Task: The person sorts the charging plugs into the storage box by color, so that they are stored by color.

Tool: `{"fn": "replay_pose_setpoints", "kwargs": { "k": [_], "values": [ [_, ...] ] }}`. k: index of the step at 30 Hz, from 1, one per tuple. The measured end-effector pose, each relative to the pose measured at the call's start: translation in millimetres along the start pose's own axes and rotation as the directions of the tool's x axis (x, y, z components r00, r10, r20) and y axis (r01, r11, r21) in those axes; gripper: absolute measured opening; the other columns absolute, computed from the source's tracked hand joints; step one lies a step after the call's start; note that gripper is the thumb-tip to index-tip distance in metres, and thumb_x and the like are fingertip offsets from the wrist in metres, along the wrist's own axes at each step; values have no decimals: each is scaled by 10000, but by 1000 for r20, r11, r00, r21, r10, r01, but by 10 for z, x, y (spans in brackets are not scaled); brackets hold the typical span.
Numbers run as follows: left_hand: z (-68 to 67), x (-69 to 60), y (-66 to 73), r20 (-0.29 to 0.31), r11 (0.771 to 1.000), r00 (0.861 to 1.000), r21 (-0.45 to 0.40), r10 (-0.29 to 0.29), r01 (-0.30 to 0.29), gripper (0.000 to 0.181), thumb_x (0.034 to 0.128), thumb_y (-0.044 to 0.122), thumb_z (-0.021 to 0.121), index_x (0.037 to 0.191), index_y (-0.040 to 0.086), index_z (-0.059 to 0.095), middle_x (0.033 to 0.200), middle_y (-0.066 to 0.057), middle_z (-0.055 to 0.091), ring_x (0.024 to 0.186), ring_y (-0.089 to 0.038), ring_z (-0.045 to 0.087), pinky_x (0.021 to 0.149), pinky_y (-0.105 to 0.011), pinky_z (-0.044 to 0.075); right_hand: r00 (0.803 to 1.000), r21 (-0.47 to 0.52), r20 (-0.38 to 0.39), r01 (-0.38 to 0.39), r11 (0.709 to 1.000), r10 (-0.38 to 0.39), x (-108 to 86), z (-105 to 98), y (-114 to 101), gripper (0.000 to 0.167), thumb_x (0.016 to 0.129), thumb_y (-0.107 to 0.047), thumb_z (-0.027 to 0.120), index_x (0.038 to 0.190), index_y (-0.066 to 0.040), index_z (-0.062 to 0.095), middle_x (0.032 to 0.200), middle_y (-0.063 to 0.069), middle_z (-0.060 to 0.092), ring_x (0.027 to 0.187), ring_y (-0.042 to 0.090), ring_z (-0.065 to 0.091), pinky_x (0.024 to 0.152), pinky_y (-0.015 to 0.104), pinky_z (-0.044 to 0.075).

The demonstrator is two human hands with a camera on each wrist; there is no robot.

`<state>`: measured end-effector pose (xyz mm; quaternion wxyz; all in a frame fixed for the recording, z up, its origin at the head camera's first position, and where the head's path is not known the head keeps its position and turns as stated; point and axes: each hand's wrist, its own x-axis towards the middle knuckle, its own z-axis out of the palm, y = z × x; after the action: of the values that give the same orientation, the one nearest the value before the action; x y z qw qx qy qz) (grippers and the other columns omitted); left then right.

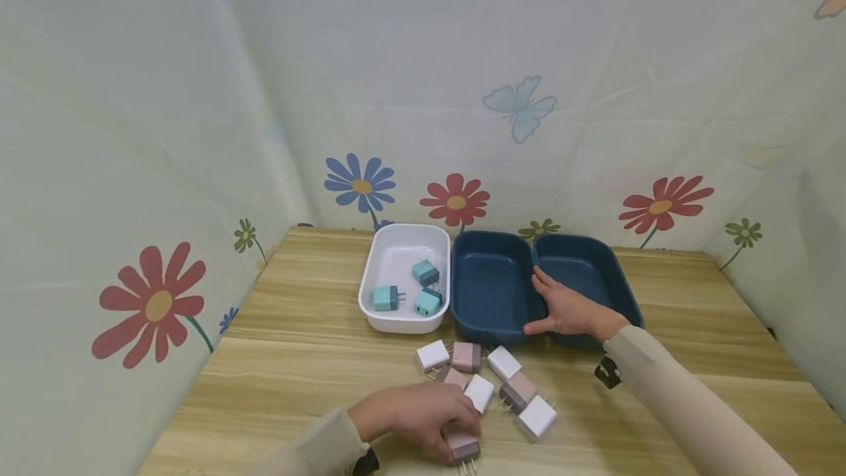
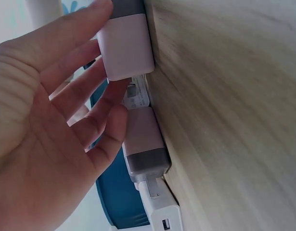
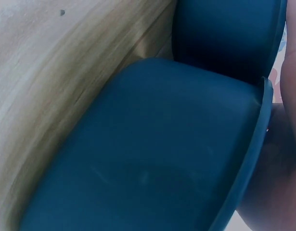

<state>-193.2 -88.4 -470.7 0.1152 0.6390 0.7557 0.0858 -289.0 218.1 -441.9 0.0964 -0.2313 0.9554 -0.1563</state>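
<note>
A: How is the surface laid out?
B: Along the far edge of the worktop [image 1: 277, 380], three trays are set side by side. The right blue tray [image 1: 578, 259] is placed closest to the far right corner, the left blue tray [image 1: 492, 281] is set in the middle, and the white tray [image 1: 405, 255] is put nearest the far left corner.

A: And the hands?
B: The right hand [image 1: 571, 308] is laid over the adjoining rims of the blue trays, thumb and fingers spread. The left hand [image 1: 423, 413] is held much closer to the near edge, which is out of view. Its fingers are bent, and the pink adapter [image 1: 465, 449] appears to be pinched between thumb and fingers, the gap being closed to the adapter's width.

A: How is that adapter placed relative to the trays?
B: It is held on the near side of the loose pieces. The left blue tray is found almost straight toward the far edge, the white tray farther left. Between them, white adapters [image 1: 537, 417] and other pink adapters [image 1: 466, 355] are scattered; teal adapters [image 1: 386, 298] are contained in the white tray.

A: Its long axis?
B: Roughly near to far, with the prongs [image 1: 468, 467] turned toward the near edge, away from the trays. Whether its underside is lifted cannot be told.
</note>
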Motion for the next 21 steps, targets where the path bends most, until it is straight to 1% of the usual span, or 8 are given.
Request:
{"fn": "replay_pose_setpoints", "kwargs": {
  "k": [6, 8, 11, 15, 18, 21],
  "values": [
    [57, 2, -14, -18, 993, 999, 115, 26, -24, 457, 679, 269, 816, 1110, 233, 668, 1042, 153, 614, 926, 33, 493, 789, -74, 334, 1000, -6, -6, 7, 1000, -7, -2, 8, 10, 1116, 745, -577, 709, 1423, 148, 202, 1517, 292, 97, 1343, 440, 247, 1049, 527, 281],
    [72, 6, -15, -24, 990, 999, 139, 28, -25, 454, 672, 265, 813, 1102, 242, 670, 1033, 161, 613, 923, 23, 490, 771, -78, 331, 1000, -8, -6, 9, 1000, -9, -1, 11, 13, 1115, 746, -578, 708, 1421, 153, 203, 1515, 297, 94, 1339, 445, 251, 1045, 531, 285],
    [81, 10, -17, -33, 988, 999, 151, 24, -18, 447, 667, 275, 815, 1089, 250, 670, 1016, 164, 607, 920, 18, 487, 758, -85, 328, 1000, -12, -3, 3, 1000, -3, 3, 18, 22, 1119, 745, -587, 703, 1427, 144, 199, 1521, 286, 88, 1344, 436, 248, 1047, 525, 285],
    [71, -3, -20, -47, 993, 999, 115, 5, 0, 445, 682, 289, 813, 1095, 242, 656, 1016, 151, 597, 921, 35, 485, 763, -85, 326, 1000, -13, -1, -5, 1000, 5, 5, 30, 36, 1122, 744, -596, 697, 1434, 131, 195, 1528, 271, 80, 1352, 424, 238, 1052, 520, 280],
    [33, -25, -23, -62, 999, 998, 45, -23, 26, 455, 693, 268, 809, 1114, 220, 642, 1027, 133, 586, 920, 43, 485, 777, -78, 331, 1000, -7, 1, -1, 1000, 1, 5, 23, 36, 1118, 747, -589, 700, 1433, 135, 196, 1526, 277, 79, 1350, 431, 237, 1050, 528, 278],
    [-34, -41, -27, -89, 999, 995, -22, -50, 48, 465, 692, 222, 804, 1123, 206, 629, 1038, 123, 571, 917, 43, 480, 788, -76, 346, 1000, -1, 3, 0, 1000, 0, 0, 12, 29, 1121, 743, -591, 701, 1432, 135, 197, 1524, 280, 82, 1350, 433, 237, 1051, 530, 275]
  ]
}}
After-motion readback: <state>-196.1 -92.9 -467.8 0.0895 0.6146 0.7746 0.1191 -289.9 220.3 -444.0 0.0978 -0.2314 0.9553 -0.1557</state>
